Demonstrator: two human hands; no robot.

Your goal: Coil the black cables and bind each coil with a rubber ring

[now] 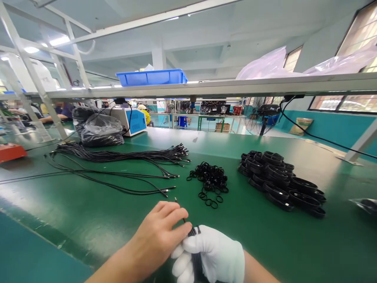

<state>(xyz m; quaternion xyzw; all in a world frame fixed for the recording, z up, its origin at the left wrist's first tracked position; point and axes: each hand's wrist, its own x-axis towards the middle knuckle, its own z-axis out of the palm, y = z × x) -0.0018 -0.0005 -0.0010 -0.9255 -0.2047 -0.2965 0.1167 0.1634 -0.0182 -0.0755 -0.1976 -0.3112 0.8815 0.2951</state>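
Observation:
My right hand [212,251], in a white glove, is closed around a coiled black cable [196,263] low in front of me. The bare fingers of my left hand [165,232] pinch a loose end of that cable just above the glove, its tip poking out past the fingers. A small black loop shows at the top of the gloved grip. Beyond my hands lies a pile of small black rubber rings [210,179]. To its left, a bundle of long straight black cables [123,153] stretches across the green table [103,220], several strands apart from it.
Stacked coiled cables [279,181] stand on the right. At the back left are a plastic-bagged dark bundle [101,127] and a blue-and-white machine [134,121]. An overhead shelf [212,88] carries a blue tray [151,78]. Other people sit at the far left.

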